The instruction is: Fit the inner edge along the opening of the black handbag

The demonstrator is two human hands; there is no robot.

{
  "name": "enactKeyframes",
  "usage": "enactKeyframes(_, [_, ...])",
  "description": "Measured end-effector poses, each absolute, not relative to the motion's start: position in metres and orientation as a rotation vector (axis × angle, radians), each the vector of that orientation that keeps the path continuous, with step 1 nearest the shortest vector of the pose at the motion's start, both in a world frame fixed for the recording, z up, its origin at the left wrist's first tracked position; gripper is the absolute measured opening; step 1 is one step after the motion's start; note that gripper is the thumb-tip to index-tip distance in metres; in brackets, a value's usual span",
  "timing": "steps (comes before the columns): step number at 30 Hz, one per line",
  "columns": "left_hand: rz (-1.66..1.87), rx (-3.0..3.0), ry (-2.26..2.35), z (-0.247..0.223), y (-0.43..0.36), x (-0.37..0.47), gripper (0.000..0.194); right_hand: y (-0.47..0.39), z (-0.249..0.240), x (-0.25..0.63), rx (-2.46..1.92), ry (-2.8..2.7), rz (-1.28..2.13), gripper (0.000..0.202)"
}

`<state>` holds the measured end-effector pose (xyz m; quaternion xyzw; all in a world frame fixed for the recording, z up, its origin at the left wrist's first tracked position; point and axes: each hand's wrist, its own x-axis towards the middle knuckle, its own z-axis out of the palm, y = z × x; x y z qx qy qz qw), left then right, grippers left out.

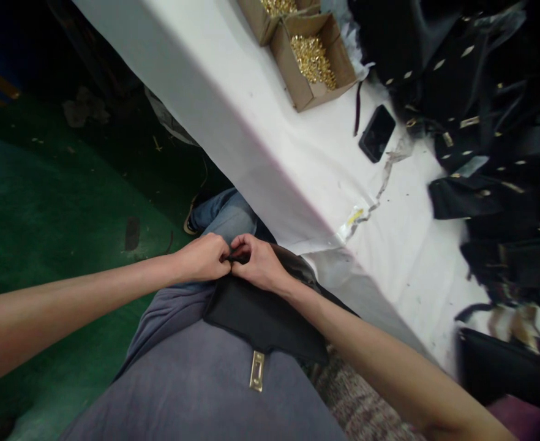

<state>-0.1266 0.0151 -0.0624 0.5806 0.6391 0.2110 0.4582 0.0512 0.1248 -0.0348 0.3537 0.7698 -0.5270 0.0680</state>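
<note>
White table [316,162], phone [377,133] near a dark strip [357,109], two boxes [285,68] holding gold bits [312,60], heaped black bags [463,197], green floor [68,226].

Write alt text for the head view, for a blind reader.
The left hand and right hand pinch the edge of a black bag with a gold clasp. The white table beside it holds boxes of gold pieces, a phone and black items.

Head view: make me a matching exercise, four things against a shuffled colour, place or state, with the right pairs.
1. Black bag
2. Clasp
3. Cardboard box nearest the phone
4. Floor

A. Holding small gold pieces
B. Green
C. Left hand and right hand at its edge
D. Gold-coloured, over the grey shirt

Pairs: 1-C, 2-D, 3-A, 4-B
</note>
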Motion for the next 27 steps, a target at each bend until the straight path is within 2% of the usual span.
enactKeyframes(7, [0.483,1.562,1.308,-0.042,0.043,-0.148,0.022,0.135,-0.011,0.052,1.106,2.058,-1.760,0.040])
enactKeyframes(11, [0.445,1.496,1.261,-0.050,0.052,-0.153,0.022,0.137,-0.019,0.048,1.206,1.869,-1.857,0.041])
enactKeyframes(17, [0.487,1.433,1.278,-0.065,0.053,-0.147,0.020,0.137,-0.036,0.053,1.243,1.922,-1.820,0.040])
enactKeyframes(27, [0.402,1.212,1.254,-0.058,0.058,-0.151,0.016,0.143,-0.045,0.051,1.187,1.965,-1.853,0.037])
